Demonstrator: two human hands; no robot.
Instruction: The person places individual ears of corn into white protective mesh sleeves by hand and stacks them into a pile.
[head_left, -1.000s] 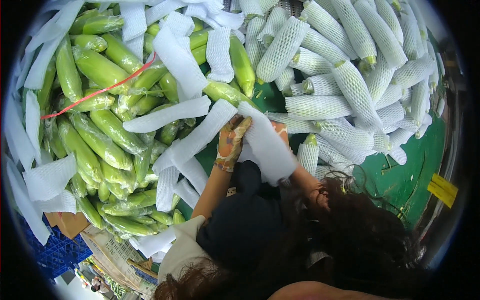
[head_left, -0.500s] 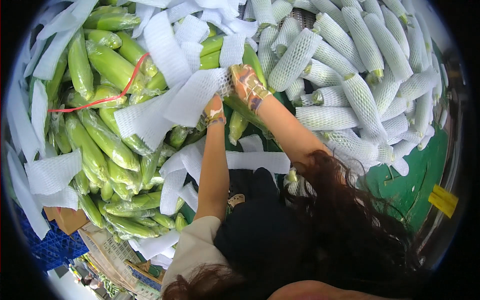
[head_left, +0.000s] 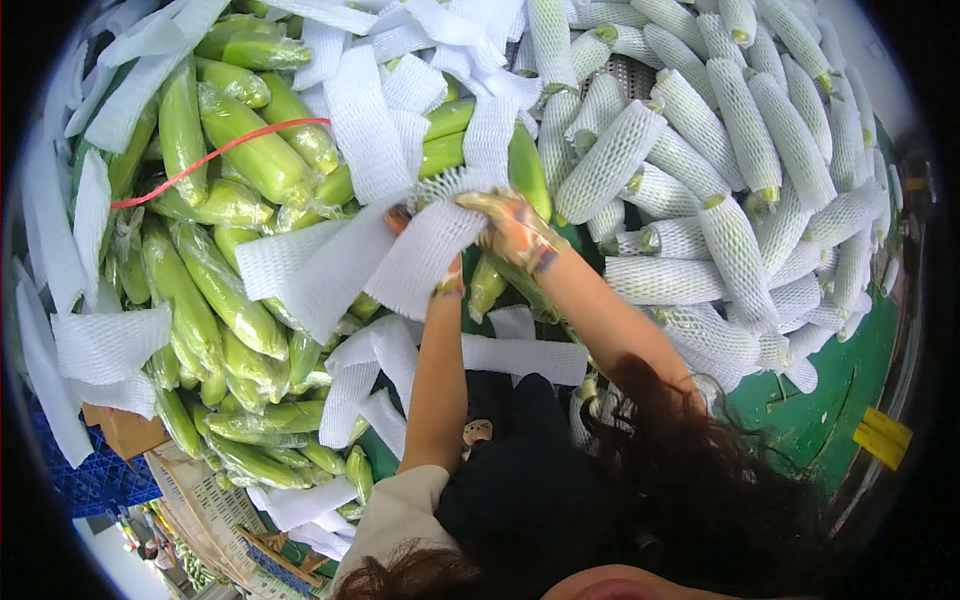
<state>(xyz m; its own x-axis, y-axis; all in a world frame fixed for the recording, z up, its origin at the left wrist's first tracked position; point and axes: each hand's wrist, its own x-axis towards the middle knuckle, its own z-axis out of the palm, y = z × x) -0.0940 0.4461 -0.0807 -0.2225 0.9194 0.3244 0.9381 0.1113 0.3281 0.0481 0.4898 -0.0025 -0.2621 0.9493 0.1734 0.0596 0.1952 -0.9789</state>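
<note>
Both my hands wear patterned gloves and meet at a white foam net sleeve (head_left: 428, 255) in the middle of the picture. My left hand (head_left: 449, 279) is closed on the sleeve, which covers most of its fingers. At the sleeve's upper right edge, the fingers of my right hand (head_left: 518, 232) pinch the netting, and its mouth stands partly spread. Below my right hand lies a long green vegetable (head_left: 487, 288) in clear film. Another bare green one (head_left: 527, 170) rests just beyond that hand. Another flat foam sleeve (head_left: 285, 258) hangs beside the held one, on the left.
Film-wrapped green vegetables (head_left: 235, 290) heap up on the left, crossed by a red strap (head_left: 225, 150). Net-sleeved ones (head_left: 735, 230) are piled on the right. Loose foam sleeves (head_left: 365, 120) lie at the back. A yellow label (head_left: 882, 438) marks the right edge of the green surface (head_left: 810, 400).
My right hand has come down and slightly right, now pinching the sleeve's edge. The sleeve has shifted down and covers more of my left hand. The whole view has moved a little.
</note>
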